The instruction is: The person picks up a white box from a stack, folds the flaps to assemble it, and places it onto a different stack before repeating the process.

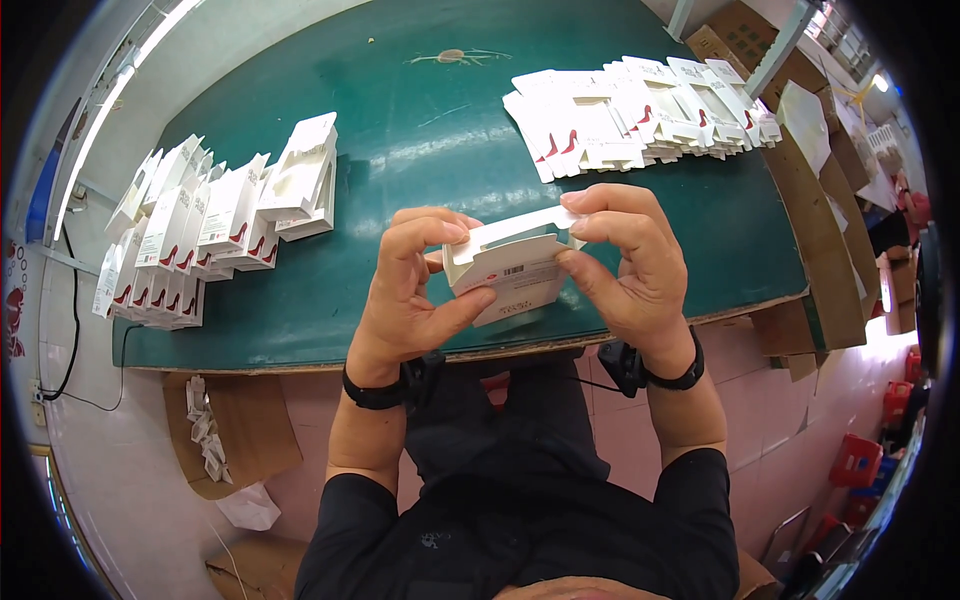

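Holding a white box (515, 273) — green tabletop (430, 130), pink floor (745, 390), perhaps red stools (857, 461).

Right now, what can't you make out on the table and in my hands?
All in the head view:
Held carton: far side turned away; fine print too small.
Standing cartons: rear ones partly hidden by front ones.
Flat cartons: lower ones mostly covered by upper ones.

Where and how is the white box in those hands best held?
Probably by its two sides, coming from left and right: a long gap at the top of the white box may leave its middle weak. The left hand and right hand hold those sides.
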The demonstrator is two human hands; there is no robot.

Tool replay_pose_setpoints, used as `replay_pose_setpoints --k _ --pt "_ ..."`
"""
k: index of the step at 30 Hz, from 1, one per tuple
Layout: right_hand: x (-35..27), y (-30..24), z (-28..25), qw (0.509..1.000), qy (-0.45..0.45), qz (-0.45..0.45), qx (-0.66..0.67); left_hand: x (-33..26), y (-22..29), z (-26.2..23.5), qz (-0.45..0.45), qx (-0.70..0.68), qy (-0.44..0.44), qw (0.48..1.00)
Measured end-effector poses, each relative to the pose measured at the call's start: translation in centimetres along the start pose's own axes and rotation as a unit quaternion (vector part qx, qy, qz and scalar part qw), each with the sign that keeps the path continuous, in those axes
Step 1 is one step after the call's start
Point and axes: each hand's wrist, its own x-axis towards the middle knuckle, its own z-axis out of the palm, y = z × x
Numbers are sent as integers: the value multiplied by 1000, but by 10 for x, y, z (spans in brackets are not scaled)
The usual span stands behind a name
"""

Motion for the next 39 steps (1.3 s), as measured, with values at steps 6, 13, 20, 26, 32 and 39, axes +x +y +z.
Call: replay_pose_setpoints --k 6,13,20,26,32,39 --pt "4 -2 -6 999 -36 -9 3 4 9 -8 -18 24 -50 998" --pt "6 -5 -9 999 -46 0 9 19 25 -14 -21 109 -106 988" --pt "1 -2 -4 998 -15 28 47 19 25 -16 -33 107 -114 987" --pt "-6 -1 3 989 6 72 128 20 23 -20 14 92 -146 985" --pt "-10 2 5 979 32 87 181 20 24 -18 3 83 -156 984" --pt "2 0 -4 995 -88 18 49 13 23 -16 -14 70 -129 989"
